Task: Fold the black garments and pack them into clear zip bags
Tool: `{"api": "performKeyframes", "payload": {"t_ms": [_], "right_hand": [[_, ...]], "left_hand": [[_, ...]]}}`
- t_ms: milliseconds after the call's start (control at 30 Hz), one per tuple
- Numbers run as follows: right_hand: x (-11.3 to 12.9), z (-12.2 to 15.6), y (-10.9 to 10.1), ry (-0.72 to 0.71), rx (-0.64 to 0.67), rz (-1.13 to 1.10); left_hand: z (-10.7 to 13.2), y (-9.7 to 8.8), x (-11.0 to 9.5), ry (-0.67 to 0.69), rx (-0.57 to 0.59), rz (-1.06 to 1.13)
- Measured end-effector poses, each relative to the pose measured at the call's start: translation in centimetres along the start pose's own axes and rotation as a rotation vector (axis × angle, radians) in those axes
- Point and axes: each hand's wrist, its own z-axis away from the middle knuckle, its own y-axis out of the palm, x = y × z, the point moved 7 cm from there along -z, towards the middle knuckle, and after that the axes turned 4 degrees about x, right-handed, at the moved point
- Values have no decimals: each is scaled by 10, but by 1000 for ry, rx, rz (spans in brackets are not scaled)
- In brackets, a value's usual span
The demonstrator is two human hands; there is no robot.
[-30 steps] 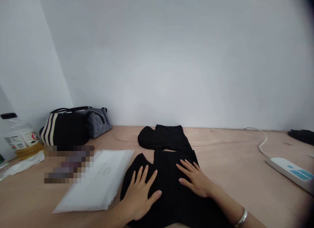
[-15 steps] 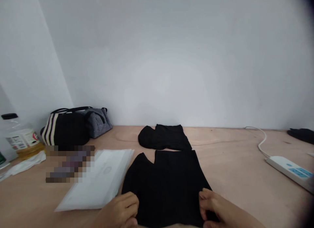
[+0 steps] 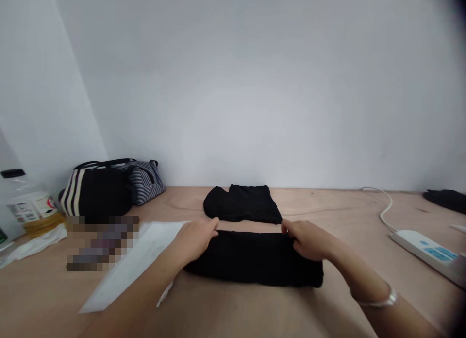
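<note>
Head view: our fingers [image 3: 214, 224] clench the far edge of a folded black cloth garment [image 3: 255, 260], the left hand [image 3: 194, 240] and right hand [image 3: 309, 240] well apart along it. It lies on the pale plywood counter [image 3: 349, 221], just before a second bunched black garment [image 3: 242, 204], near a flat white plastic packet [image 3: 143, 248].

Off to the left there's a black tote with cream stripes [image 3: 95, 192], a grey striped bag [image 3: 143, 180] and a plastic bottle of yellow oil [image 3: 31, 207], and over on the right a white power strip with blue switches [image 3: 424, 250] sits on the pale plywood table [image 3: 364, 216].
</note>
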Motion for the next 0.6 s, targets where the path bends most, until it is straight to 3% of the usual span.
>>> {"api": "performKeyframes", "payload": {"t_ms": [100,167,267,367,467,533,600], "right_hand": [[-15,-38,14,68,-32,73],[-19,-50,24,126,-74,89],[-14,-49,37,214,-174,116],[4,-36,49,147,-271,77],[14,-26,75,53,-200,-7],[9,-24,94,84,-84,-57],[5,-25,103,127,-17,-89]], "left_hand": [[-36,14,3,-72,-9,-30],[-48,24,2,-117,-32,-37],[-44,31,-8,-149,-129,-39],[-27,44,-23,-95,-199,-15],[-16,77,-27,-44,-111,53],[-14,98,-24,-42,-38,91],[-13,107,-22,-47,-29,92]]}}
